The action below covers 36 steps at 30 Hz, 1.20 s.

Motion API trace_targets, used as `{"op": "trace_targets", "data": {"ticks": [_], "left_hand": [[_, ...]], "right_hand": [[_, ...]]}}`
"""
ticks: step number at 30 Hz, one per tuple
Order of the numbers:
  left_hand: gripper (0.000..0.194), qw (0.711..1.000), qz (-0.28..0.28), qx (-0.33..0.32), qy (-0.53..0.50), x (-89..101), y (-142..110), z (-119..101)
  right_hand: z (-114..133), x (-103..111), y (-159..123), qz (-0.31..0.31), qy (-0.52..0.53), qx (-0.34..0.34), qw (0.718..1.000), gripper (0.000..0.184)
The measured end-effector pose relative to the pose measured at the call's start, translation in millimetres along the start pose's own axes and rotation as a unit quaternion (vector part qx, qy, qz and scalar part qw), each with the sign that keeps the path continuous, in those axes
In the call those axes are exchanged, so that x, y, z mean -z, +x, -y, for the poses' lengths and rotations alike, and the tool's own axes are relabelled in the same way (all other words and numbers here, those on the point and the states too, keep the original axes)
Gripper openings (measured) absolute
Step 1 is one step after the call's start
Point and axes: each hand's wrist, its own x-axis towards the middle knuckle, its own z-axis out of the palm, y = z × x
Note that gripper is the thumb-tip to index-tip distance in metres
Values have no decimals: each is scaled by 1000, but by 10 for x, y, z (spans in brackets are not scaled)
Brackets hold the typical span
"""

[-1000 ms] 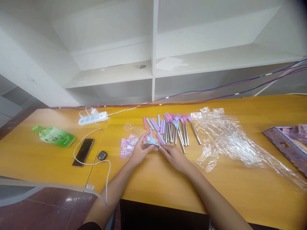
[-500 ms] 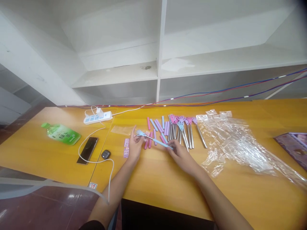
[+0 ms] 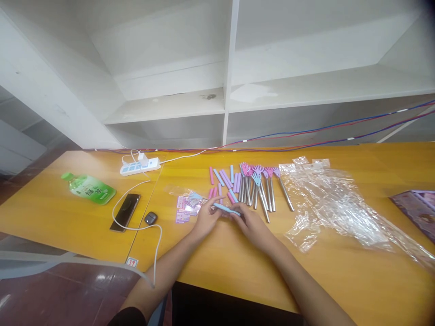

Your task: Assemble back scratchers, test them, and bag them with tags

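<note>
A back scratcher with a light blue handle lies across between my hands, its blue claw head to the left inside a clear plastic bag. Around the handle's left part, the fingers of my left hand are closed. At its other end my right hand pinches the handle. Beneath the bagged head are several purple printed cards. Just beyond my fingers lie loose pink, purple and blue handle sleeves. To their right is a pile of metal back scratchers with coloured claw heads.
Clear plastic bags spread over the table's right side, near a patterned box. On the left are a green tea bottle, a phone, a black earbud case, a white cable and a power strip. Shelving stands behind.
The back scratcher's head has moved left and down over the cards. My left hand has shifted from its head to its handle, and my hands have come closer together.
</note>
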Motion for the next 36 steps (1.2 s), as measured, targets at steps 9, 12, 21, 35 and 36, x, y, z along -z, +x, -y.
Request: {"op": "trace_targets", "data": {"ticks": [9, 12, 21, 35, 36], "left_hand": [[38, 990, -70, 29, -118, 28, 38, -136], [40, 993, -53, 26, -100, 45, 33, -116], [39, 998, 22, 23, -48, -88, -73, -28], [51, 994, 87, 33, -60, -179, -195, -35], [52, 994, 89, 36, -58, -179, -197, -46]], "right_hand": [[-19, 111, 9, -58, -22, 11, 998, 25], [-37, 105, 20, -77, -36, 28, 996, 21], [-59, 65, 39, -110, -60, 73, 989, 22], [-45, 51, 10, -49, -43, 102, 993, 27], [-42, 57, 9, -49, -44, 89, 994, 26]]}}
